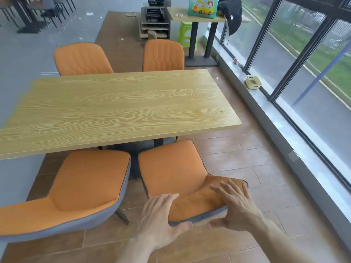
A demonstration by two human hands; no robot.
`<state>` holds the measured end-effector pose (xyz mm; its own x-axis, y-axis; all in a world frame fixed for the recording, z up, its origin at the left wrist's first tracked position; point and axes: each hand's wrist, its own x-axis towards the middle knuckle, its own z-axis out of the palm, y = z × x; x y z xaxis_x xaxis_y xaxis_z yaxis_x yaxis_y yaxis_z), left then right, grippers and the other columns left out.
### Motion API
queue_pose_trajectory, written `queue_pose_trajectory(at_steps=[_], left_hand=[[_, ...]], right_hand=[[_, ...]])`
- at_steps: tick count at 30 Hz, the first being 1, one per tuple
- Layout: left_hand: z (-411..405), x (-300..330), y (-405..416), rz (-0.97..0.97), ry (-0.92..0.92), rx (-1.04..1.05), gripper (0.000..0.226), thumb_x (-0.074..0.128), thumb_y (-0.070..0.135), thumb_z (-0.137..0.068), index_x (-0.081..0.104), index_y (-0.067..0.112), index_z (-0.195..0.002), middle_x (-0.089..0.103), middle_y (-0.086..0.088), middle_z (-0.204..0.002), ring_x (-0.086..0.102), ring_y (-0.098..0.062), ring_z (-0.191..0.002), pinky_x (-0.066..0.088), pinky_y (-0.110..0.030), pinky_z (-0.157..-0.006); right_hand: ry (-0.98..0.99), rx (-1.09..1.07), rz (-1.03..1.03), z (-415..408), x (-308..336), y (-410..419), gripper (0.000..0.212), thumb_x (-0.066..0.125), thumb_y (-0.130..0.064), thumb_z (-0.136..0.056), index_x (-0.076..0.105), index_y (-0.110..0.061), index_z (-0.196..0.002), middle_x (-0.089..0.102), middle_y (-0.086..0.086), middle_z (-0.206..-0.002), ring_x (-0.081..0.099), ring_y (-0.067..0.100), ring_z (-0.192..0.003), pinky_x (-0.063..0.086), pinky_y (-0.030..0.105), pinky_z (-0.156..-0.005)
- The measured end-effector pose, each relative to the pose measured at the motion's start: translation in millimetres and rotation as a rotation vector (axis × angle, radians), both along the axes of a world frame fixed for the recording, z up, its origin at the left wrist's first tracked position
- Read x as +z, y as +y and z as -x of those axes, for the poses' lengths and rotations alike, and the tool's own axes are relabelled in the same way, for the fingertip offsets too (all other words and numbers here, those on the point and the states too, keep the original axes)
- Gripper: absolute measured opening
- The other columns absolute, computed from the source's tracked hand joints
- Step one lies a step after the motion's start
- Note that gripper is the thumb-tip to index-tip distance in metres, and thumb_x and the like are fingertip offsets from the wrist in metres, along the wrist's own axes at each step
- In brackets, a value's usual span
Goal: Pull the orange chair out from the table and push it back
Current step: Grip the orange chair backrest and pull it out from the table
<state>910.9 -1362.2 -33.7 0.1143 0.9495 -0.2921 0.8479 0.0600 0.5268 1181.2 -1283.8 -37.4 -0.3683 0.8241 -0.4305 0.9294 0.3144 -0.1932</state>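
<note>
- Chair (171, 168) is set at the near right of the table (121, 107), seat front just under the edge, backrest toward the camera.
- Backrest top is clasped by the left hand (161, 217): fingers spread over the orange front, thumb behind the grey rim.
- Right hand (235, 204) is laid likewise, fingers spread, thumb behind.
- A second chair (79, 186) stands just to the left.

Both hands at backrest top of orange chair (171, 168); open floor (256, 215) behind fingers & to their right. Ahead of fingertips: table (121, 107) edge over seat front. Left of fingers: 2nd chair (83, 186), narrow gap btw seats
</note>
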Motion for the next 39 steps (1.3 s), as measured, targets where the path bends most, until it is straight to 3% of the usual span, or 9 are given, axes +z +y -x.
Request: queue_pose_trajectory(at_steps=[4,9,13,16,21,31,39], left_hand=[[-46.2,-19.4,7.6,0.039,0.028,-0.009,0.088,0.049,0.084,-0.079,0.017,0.045,-0.151,0.029,0.023,-0.151,0.024,-0.008,-0.14,0.018,-0.036,-0.12],[-57.6,-45.5,5.1,0.108,0.071,0.01,0.072,0.042,0.074,-0.091,0.015,0.047,-0.152,0.03,0.021,-0.154,0.027,-0.011,-0.141,0.021,-0.037,-0.118],[-47.2,-43.0,3.9,0.131,0.079,-0.051,0.07,0.039,0.074,-0.09,0.016,0.049,-0.151,0.03,0.021,-0.154,0.024,-0.009,-0.142,0.024,-0.037,-0.117],[-33.8,-39.8,-2.9,0.143,0.085,-0.089,0.072,0.038,0.074,-0.088,0.017,0.047,-0.152,0.031,0.02,-0.154,0.023,-0.007,-0.143,0.025,-0.036,-0.116],[-12.7,-35.0,-17.6,0.19,0.099,-0.105,0.074,0.036,0.077,-0.085,0.016,0.051,-0.151,0.028,0.02,-0.157,0.022,-0.008,-0.144,0.021,-0.037,-0.118],[5.1,-32.1,-28.8,0.187,0.1,-0.132,0.095,0.008,0.09,-0.064,0.014,0.051,-0.151,0.027,0.019,-0.158,0.022,-0.008,-0.144,0.019,-0.036,-0.119],[6.2,-39.2,-29.2,0.196,0.101,-0.142,0.092,0.008,0.091,-0.066,0.013,0.054,-0.15,0.026,0.021,-0.157,0.021,-0.008,-0.144,0.016,-0.038,-0.121]], right_hand=[[-0.007,0.051,-0.042,-20.7,-16.9,17.0,0.142,0.009,-0.116,-0.035,0.022,-0.045,-0.158,0.023,-0.008,-0.168,0.004,0.024,-0.158,-0.006,0.058,-0.124],[0.088,0.086,-0.23,-28.4,-34.8,12.7,0.116,0.031,-0.111,-0.059,0.055,-0.036,-0.144,0.058,-0.004,-0.141,0.043,0.027,-0.139,0.016,0.058,-0.122],[0.144,0.034,-0.311,-21.4,-38.8,-1.3,0.108,0.038,-0.108,-0.063,0.064,-0.03,-0.134,0.066,-0.001,-0.127,0.053,0.029,-0.127,0.024,0.062,-0.119],[0.153,0.009,-0.325,-10.7,-39.7,-15.1,0.106,0.04,-0.107,-0.064,0.067,-0.029,-0.131,0.067,-0.002,-0.12,0.055,0.031,-0.124,0.027,0.062,-0.116],[0.13,-0.05,-0.297,10.2,-43.4,-41.9,0.107,0.04,-0.106,-0.065,0.069,-0.025,-0.129,0.068,0.006,-0.126,0.054,0.037,-0.127,0.028,0.067,-0.114],[0.106,-0.086,-0.296,26.3,-46.1,-60.6,0.106,0.04,-0.105,-0.068,0.069,-0.023,-0.129,0.068,0.008,-0.126,0.055,0.04,-0.125,0.026,0.068,-0.113],[0.119,-0.1,-0.296,25.2,-48.7,-64.2,0.1,0.042,-0.104,-0.068,0.071,-0.023,-0.117,0.069,0.007,-0.122,0.057,0.039,-0.125,0.028,0.069,-0.113]])
